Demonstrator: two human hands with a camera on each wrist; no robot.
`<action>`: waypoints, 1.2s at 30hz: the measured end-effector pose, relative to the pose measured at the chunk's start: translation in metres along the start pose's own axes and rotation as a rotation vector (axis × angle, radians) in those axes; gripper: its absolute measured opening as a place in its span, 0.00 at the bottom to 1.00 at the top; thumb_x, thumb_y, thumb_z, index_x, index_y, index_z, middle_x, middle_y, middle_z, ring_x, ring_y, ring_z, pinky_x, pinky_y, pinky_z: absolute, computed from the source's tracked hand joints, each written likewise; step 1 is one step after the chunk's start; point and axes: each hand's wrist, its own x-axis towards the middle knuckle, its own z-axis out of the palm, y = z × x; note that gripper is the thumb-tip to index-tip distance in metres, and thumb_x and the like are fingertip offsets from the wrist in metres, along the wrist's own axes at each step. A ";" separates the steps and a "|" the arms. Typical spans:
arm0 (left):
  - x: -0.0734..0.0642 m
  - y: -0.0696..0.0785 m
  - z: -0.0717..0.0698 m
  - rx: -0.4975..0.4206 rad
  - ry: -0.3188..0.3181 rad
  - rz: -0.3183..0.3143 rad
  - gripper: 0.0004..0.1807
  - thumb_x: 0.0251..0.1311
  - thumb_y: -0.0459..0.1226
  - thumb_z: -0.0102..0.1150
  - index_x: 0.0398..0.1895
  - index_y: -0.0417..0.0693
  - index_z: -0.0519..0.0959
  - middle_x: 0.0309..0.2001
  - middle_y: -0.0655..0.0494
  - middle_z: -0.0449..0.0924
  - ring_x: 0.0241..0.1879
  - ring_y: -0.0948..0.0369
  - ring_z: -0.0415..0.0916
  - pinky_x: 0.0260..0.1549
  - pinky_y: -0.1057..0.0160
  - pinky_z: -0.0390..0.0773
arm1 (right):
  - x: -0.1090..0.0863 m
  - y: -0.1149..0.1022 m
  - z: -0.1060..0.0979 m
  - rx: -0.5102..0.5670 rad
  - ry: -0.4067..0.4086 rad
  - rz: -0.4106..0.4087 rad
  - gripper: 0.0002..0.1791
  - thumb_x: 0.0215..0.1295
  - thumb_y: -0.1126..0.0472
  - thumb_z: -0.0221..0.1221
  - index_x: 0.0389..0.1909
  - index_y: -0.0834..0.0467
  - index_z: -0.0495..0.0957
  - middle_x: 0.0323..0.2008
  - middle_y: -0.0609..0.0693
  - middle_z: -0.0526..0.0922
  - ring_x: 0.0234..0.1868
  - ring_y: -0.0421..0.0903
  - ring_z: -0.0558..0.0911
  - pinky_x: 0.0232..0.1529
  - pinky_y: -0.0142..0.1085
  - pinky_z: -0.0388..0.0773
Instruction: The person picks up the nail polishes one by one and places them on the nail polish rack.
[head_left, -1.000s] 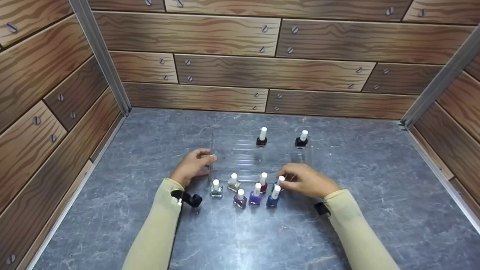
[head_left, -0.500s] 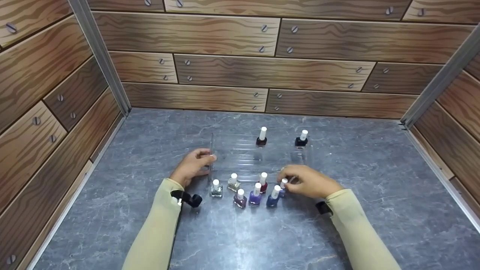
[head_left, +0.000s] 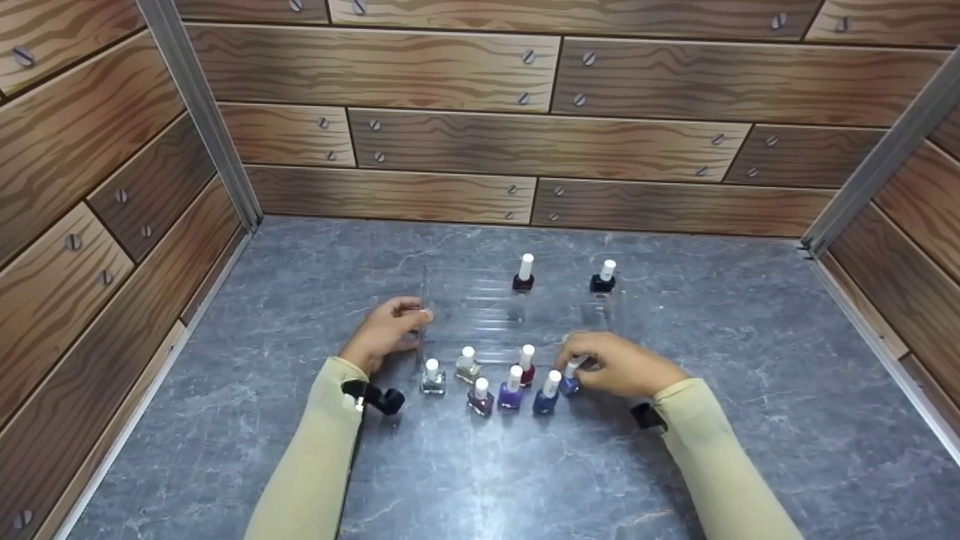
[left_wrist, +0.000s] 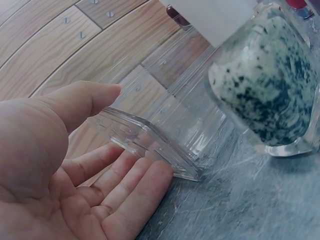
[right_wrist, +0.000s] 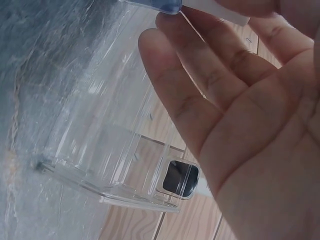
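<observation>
My left hand (head_left: 388, 328) holds the left end of a clear plastic stepped rack (left_wrist: 150, 135), thumb on its upper edge and fingertips against its side. My right hand (head_left: 619, 364) pinches the white cap of a blue nail polish bottle (head_left: 571, 384) at the rack's front right; in the right wrist view, the bottle is mostly cut off at the top. To its left stand a dark blue bottle (head_left: 547, 397), a purple one (head_left: 511, 394) and a red one (head_left: 527, 371). A speckled nail polish bottle (left_wrist: 270, 80) looms near my left hand in the left wrist view.
Further left are a plum glitter bottle (head_left: 481, 401) and a pale glitter bottle (head_left: 468, 367). On the rack's back part stand a dark red bottle (head_left: 524, 279) and a black bottle (head_left: 603, 280). Wood-patterned panels (head_left: 390, 75) enclose the grey marbled table (head_left: 480, 480).
My right hand has shifted slightly right and toward me with the blue nail polish bottle, which now shows right of the dark blue one. The left hand and the rack have stayed put.
</observation>
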 end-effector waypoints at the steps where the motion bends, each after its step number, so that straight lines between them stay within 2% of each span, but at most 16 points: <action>1: 0.000 0.000 0.000 -0.002 -0.001 0.002 0.35 0.66 0.41 0.69 0.73 0.38 0.68 0.60 0.40 0.76 0.61 0.46 0.76 0.58 0.50 0.83 | 0.000 0.000 0.000 -0.003 0.001 -0.002 0.15 0.67 0.71 0.61 0.48 0.50 0.83 0.53 0.45 0.84 0.54 0.49 0.83 0.58 0.46 0.84; 4: 0.000 0.000 0.000 -0.005 0.000 0.006 0.36 0.66 0.41 0.69 0.73 0.37 0.67 0.61 0.41 0.75 0.61 0.46 0.76 0.58 0.50 0.83 | 0.000 0.000 0.001 -0.033 0.014 0.000 0.13 0.66 0.68 0.64 0.50 0.53 0.83 0.52 0.46 0.84 0.51 0.48 0.84 0.56 0.42 0.85; 7: -0.001 0.001 0.001 -0.006 0.002 0.005 0.36 0.66 0.41 0.68 0.73 0.37 0.67 0.61 0.41 0.75 0.61 0.47 0.76 0.57 0.51 0.84 | 0.000 -0.001 0.001 -0.070 0.038 0.018 0.14 0.64 0.66 0.66 0.51 0.57 0.82 0.51 0.49 0.85 0.50 0.48 0.84 0.55 0.43 0.85; 12: -0.001 0.001 0.001 0.001 0.003 0.002 0.35 0.68 0.40 0.67 0.73 0.38 0.67 0.62 0.41 0.75 0.60 0.47 0.76 0.58 0.51 0.83 | 0.001 -0.003 0.002 -0.114 0.081 0.105 0.19 0.61 0.63 0.70 0.53 0.61 0.80 0.46 0.50 0.84 0.46 0.47 0.82 0.51 0.45 0.85; 15: -0.001 0.001 0.001 0.004 0.002 -0.005 0.34 0.68 0.40 0.67 0.73 0.38 0.67 0.61 0.42 0.76 0.60 0.48 0.76 0.58 0.51 0.83 | 0.002 -0.004 0.004 -0.114 0.082 0.169 0.22 0.59 0.60 0.73 0.52 0.61 0.79 0.41 0.47 0.82 0.42 0.44 0.80 0.47 0.42 0.84; 19: -0.001 0.001 0.000 0.004 0.003 -0.009 0.34 0.68 0.40 0.67 0.73 0.38 0.67 0.61 0.42 0.76 0.60 0.48 0.77 0.58 0.51 0.83 | 0.004 -0.005 0.007 -0.101 0.062 0.219 0.19 0.57 0.57 0.75 0.44 0.55 0.78 0.36 0.44 0.79 0.37 0.42 0.77 0.40 0.39 0.81; 23: -0.002 0.002 0.000 0.000 0.002 -0.006 0.35 0.68 0.40 0.67 0.73 0.38 0.67 0.61 0.42 0.76 0.60 0.48 0.77 0.58 0.51 0.83 | 0.006 -0.006 0.008 -0.113 0.056 0.211 0.16 0.57 0.56 0.75 0.39 0.52 0.77 0.34 0.43 0.79 0.35 0.42 0.77 0.39 0.40 0.80; 30: -0.002 0.003 0.001 0.001 0.005 -0.003 0.35 0.67 0.40 0.68 0.73 0.38 0.67 0.59 0.42 0.77 0.59 0.48 0.77 0.57 0.51 0.84 | 0.006 -0.002 0.011 -0.067 0.040 0.132 0.11 0.60 0.64 0.72 0.40 0.51 0.81 0.40 0.43 0.83 0.40 0.42 0.81 0.46 0.39 0.83; 36: -0.003 0.004 0.001 -0.001 0.006 -0.004 0.35 0.67 0.40 0.68 0.73 0.38 0.67 0.59 0.42 0.77 0.59 0.48 0.77 0.57 0.52 0.84 | 0.006 0.001 0.012 -0.060 0.038 0.104 0.09 0.62 0.65 0.70 0.38 0.51 0.81 0.39 0.43 0.82 0.39 0.41 0.79 0.45 0.38 0.81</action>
